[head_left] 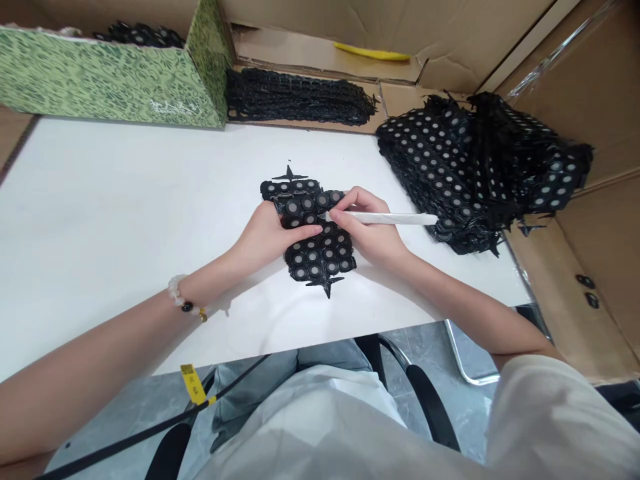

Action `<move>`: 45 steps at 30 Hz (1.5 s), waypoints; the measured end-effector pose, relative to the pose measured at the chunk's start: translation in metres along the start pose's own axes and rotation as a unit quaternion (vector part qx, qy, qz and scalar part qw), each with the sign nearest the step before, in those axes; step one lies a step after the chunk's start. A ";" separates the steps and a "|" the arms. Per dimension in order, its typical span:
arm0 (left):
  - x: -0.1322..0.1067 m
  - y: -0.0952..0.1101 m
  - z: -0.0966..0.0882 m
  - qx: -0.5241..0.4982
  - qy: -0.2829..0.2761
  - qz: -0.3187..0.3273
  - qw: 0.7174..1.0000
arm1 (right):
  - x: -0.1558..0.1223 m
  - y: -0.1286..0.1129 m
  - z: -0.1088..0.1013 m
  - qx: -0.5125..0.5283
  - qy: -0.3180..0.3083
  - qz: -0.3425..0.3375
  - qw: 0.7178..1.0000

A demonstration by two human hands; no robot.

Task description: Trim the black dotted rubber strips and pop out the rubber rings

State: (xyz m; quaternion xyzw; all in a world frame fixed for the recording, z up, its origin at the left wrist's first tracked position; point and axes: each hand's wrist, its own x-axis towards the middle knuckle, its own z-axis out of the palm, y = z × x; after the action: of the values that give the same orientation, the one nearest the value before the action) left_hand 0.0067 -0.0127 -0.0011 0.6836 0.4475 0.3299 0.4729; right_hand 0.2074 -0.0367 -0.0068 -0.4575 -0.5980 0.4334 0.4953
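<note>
A black plastic sheet of small round parts with grey centres [313, 257] lies on the white table [125, 220]. My left hand [270, 233] rests on the sheet's left side, fingers stretched flat across it and pressing it down. My right hand [367, 230] is closed in a pinch on a thin white stick [395, 218], held like a pen. The stick's tip touches the sheet near my left fingertips. A beaded bracelet [183, 300] is on my left wrist.
A tall pile of the same black sheets [465, 173] sits at the table's right, spilling into a cardboard box [600, 267]. More black sheets [295, 97] lie at the back. A green patterned box [110, 80] stands back left. A yellow strip [373, 52] lies on cardboard.
</note>
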 end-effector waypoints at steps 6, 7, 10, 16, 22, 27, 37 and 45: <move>-0.001 -0.002 0.002 0.058 0.005 -0.003 0.998 | -0.005 -0.003 0.000 -0.073 0.004 -0.024 0.997; -0.002 -0.003 0.003 0.065 0.007 0.003 0.998 | -0.006 -0.003 0.001 -0.092 0.008 -0.034 0.995; -0.002 -0.005 0.004 0.091 0.011 0.015 0.996 | -0.008 -0.002 0.003 -0.133 0.021 -0.053 0.990; -0.004 -0.008 0.004 0.129 0.004 0.032 0.991 | -0.008 0.001 0.007 -0.146 0.027 -0.077 0.986; -0.002 -0.004 0.002 0.137 -0.002 0.021 0.990 | -0.005 0.003 0.007 -0.128 0.048 -0.056 0.989; 0.005 -0.008 -0.003 0.052 0.013 -0.017 0.998 | 0.004 -0.001 -0.009 -0.099 0.045 -0.004 0.994; 0.009 -0.012 -0.006 0.010 -0.031 -0.008 0.999 | 0.005 -0.017 -0.026 -0.203 0.082 -0.132 0.967; 0.005 -0.009 -0.002 0.033 -0.041 0.009 0.999 | 0.002 -0.024 -0.027 -0.181 0.098 -0.232 0.951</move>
State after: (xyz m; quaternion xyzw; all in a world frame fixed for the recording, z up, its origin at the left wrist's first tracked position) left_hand 0.0042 -0.0056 -0.0091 0.7158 0.4326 0.2908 0.4646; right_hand 0.2312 -0.0375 0.0207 -0.4284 -0.7043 0.1445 0.5473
